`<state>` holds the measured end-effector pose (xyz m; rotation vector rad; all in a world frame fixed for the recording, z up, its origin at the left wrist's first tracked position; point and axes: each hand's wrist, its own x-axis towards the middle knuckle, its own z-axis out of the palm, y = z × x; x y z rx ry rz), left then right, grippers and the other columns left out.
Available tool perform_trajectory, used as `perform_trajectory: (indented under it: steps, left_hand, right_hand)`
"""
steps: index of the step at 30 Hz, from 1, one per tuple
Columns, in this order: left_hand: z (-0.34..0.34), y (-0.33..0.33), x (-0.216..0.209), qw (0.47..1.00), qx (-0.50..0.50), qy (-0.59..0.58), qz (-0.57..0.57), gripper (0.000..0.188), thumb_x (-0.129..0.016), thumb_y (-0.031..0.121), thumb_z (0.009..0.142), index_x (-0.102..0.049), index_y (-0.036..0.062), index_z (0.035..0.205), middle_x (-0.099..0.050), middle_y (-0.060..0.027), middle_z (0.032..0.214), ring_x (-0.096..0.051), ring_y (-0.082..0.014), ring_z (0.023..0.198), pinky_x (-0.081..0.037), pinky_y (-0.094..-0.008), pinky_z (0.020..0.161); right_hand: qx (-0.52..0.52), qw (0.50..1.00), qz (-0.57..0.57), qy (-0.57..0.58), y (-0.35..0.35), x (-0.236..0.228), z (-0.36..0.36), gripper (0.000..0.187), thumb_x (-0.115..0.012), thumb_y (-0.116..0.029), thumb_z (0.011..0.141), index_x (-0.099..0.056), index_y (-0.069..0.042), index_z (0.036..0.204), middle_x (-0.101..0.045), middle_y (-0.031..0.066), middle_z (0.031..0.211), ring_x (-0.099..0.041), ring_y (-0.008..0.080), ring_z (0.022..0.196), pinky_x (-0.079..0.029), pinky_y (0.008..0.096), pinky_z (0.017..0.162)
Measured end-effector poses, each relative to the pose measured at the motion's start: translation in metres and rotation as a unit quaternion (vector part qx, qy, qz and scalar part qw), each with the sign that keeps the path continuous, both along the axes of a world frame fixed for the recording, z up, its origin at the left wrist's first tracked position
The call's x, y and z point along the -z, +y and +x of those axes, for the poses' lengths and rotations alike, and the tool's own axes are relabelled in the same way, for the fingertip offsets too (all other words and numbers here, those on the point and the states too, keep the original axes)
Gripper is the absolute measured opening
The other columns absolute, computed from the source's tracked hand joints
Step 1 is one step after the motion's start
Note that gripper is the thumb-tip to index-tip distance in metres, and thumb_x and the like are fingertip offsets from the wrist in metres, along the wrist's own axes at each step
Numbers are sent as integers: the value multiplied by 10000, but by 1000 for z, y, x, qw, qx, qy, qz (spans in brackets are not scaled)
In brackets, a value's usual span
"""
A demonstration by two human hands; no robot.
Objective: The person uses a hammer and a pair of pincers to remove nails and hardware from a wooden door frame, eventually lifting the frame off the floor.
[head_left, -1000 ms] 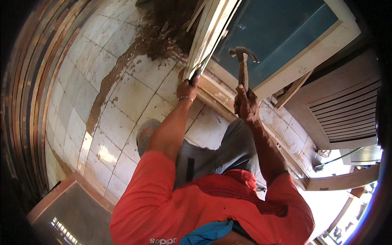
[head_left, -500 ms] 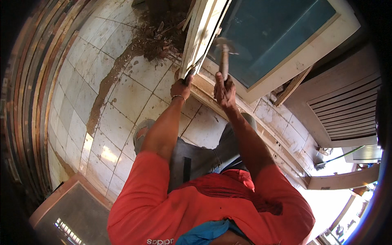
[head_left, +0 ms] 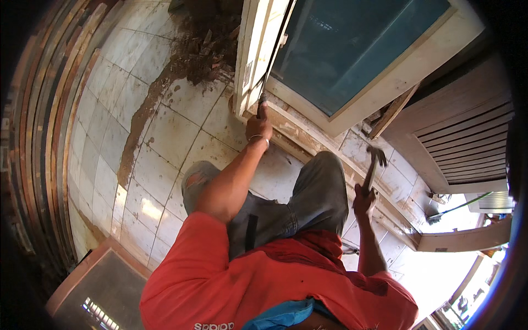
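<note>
My left hand (head_left: 258, 129) is closed around a dark-handled chisel (head_left: 263, 100), its thin end up against the edge of an upright white wooden frame (head_left: 249, 63). The tip is hard to make out there. Out to the right, my right hand (head_left: 364, 202) grips a claw hammer (head_left: 373, 168) by its handle, head up and well apart from the chisel. Beside the frame stands a pale door or window panel (head_left: 401, 80) with dark bluish glass (head_left: 352, 49).
A wooden sill (head_left: 308, 146) runs from the frame toward the lower right. Dirt and debris (head_left: 206, 52) lie on the white floor tiles (head_left: 170, 124). Long wooden boards (head_left: 52, 137) line the left. A slatted brown door panel (head_left: 462, 137) leans at right; a framed dark panel (head_left: 104, 286) is lower left.
My right hand has swung the hammer away from the glass, down and to the right. My left hand, still on the chisel, has shifted slightly right and down.
</note>
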<state>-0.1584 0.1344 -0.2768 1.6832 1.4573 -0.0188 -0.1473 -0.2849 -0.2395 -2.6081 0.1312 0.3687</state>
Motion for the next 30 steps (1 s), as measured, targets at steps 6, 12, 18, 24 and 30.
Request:
perform_trajectory:
  steps: [6, 12, 18, 24, 30]
  left_hand:
    - [7, -16, -24, 996, -81, -24, 17, 868, -387, 775, 863, -683, -41, 908, -691, -243, 895, -666, -411, 875, -497, -492, 765]
    - [-6, 17, -7, 999, 19, 2, -43, 922, -363, 795, 856, -672, -73, 882, -663, -281, 843, -657, -413, 842, -498, -488, 760]
    - [-13, 57, 12, 995, 91, 16, -41, 890, -355, 811, 855, -659, -25, 822, -620, -154, 757, -584, -282, 728, -463, -435, 671]
    - [-24, 82, 12, 986, 168, 1, -21, 772, -315, 768, 900, -457, 74, 595, -460, -61, 578, -481, -203, 582, -391, -424, 592]
    - [-29, 82, 20, 980, 198, -36, 8, 823, -281, 770, 902, -522, 27, 646, -493, -139, 596, -500, -254, 599, -408, -432, 628]
  right_hand:
    - [136, 982, 128, 13, -79, 97, -63, 464, -697, -424, 861, -557, 15, 798, -546, 137, 573, -541, 265, 498, -424, 432, 495]
    - [-13, 980, -146, 138, -163, 191, -156, 446, -601, -383, 929, -565, 32, 1088, -607, 303, 1003, -601, 428, 916, -460, 503, 736]
    - [-12, 954, -215, 210, -188, 242, -208, 479, -597, -351, 938, -526, 37, 1208, -564, 317, 1139, -559, 457, 1034, -451, 518, 834]
    - [-73, 972, -22, -221, -64, 117, 64, 706, -683, -375, 903, -413, 56, 1392, -469, 302, 1333, -471, 450, 1205, -372, 499, 1039]
    - [-115, 870, 361, -314, 122, -125, 288, 822, -787, -410, 803, -398, 28, 1379, -500, 206, 1307, -494, 291, 1200, -372, 396, 1040]
